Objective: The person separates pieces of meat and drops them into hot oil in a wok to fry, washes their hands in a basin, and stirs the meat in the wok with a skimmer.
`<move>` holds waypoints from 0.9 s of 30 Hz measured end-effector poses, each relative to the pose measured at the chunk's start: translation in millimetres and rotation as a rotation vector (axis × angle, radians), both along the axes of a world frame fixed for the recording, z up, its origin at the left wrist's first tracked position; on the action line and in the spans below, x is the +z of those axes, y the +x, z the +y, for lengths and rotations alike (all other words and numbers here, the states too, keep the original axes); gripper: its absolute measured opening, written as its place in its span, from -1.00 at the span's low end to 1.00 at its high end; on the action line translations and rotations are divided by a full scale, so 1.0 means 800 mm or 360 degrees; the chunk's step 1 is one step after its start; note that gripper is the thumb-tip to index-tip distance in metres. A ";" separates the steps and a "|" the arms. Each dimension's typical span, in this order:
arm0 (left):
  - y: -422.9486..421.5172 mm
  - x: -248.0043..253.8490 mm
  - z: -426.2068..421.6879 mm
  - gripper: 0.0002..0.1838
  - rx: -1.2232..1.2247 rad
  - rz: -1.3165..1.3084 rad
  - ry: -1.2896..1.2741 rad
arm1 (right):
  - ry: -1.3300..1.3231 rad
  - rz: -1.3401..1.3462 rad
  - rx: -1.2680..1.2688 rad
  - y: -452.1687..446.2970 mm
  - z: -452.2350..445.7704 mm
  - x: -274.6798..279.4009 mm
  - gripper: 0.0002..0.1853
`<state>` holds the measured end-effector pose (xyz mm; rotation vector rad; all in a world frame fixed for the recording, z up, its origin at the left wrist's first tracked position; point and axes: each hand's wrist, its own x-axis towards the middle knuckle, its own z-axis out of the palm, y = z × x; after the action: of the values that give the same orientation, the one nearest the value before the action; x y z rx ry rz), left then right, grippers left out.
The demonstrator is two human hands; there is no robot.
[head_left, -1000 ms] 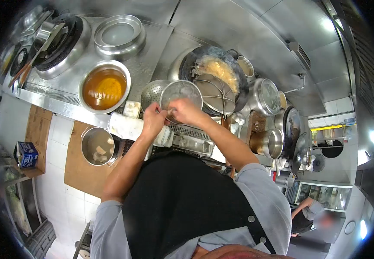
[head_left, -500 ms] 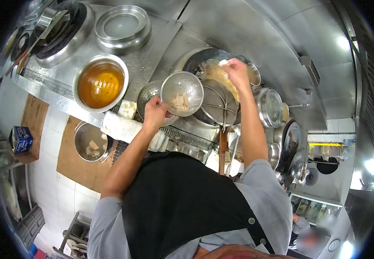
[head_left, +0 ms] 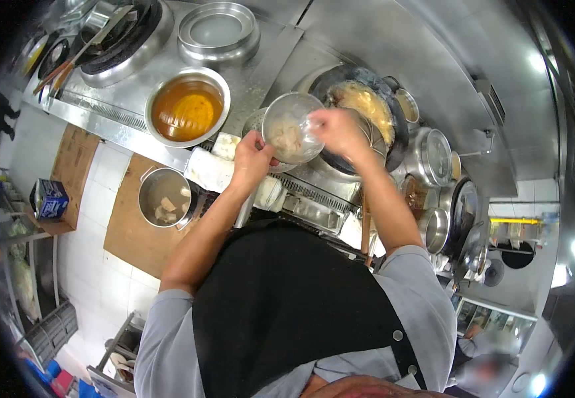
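My left hand (head_left: 254, 158) grips the near left rim of a metal bowl (head_left: 287, 109). Pale pieces (head_left: 287, 138) lie in the bottom of that bowl. Over the bowl's right rim is my right hand (head_left: 339, 132), blurred by motion, so its fingers and anything in them are unclear. Behind and to the right, a dark wok (head_left: 399, 106) holds bubbling oil with yellowish food (head_left: 365, 101). A round wire-framed strainer (head_left: 375, 140) rests in the wok, partly behind my right forearm. Under the bowl, a perforated ladle (head_left: 253, 125) is mostly hidden.
A bowl of orange oil (head_left: 224, 86) stands left of my hands, near a lidded pot (head_left: 251, 46). Folded white cloths (head_left: 209, 170) lie on the stove edge. Below left is a pot with pale chunks (head_left: 143, 199). Another person (head_left: 489, 345) is at lower right.
My right hand has come back from over the wok to the bowl's right rim. My left hand still holds the bowl. The camera view has shifted, moving the stove items rightward.
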<state>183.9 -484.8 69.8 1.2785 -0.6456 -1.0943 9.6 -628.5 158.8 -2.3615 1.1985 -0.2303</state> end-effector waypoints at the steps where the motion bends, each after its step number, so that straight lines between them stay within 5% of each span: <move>1: -0.004 0.003 0.003 -0.86 0.0013 0.0005 -0.0052 | -0.0172 0.0076 0.0211 0.013 0.041 0.006 -0.71; 4: -0.014 0.023 0.014 -0.88 -0.0042 -0.0229 -0.0024 | -0.0286 -0.0083 0.0234 0.029 0.090 -0.044 -0.79; 11: -0.013 -0.012 0.023 -0.90 -0.0236 0.0325 0.0079 | -0.0093 -0.0384 -0.0153 -0.014 0.095 0.006 -0.78; 14: -0.026 -0.008 0.009 -0.85 -0.0212 0.0471 0.0108 | -0.0024 -0.0458 -0.0150 -0.027 0.072 -0.033 -0.80; 18: -0.028 -0.007 -0.012 -0.85 -0.0284 0.0417 0.0150 | 0.0746 -0.0538 -0.0180 -0.033 0.028 -0.045 -0.87; 22: -0.021 -0.034 -0.026 -0.84 -0.0150 0.0451 0.0152 | 0.0436 -0.0613 -0.0650 -0.043 -0.043 0.045 -0.87; 25: -0.011 -0.054 -0.022 -0.83 -0.0027 0.0444 0.0209 | 0.0233 -0.0613 -0.0552 -0.075 -0.150 -0.005 -0.84; 27: -0.006 -0.069 -0.018 -0.82 0.0027 0.0459 0.0226 | -0.0258 0.0123 -0.0263 -0.083 -0.204 -0.041 -0.80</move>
<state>178.9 -499.5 14.8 1.2126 -0.3444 -1.2990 -56.7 -791.6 125.8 -2.4289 1.4648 -0.3038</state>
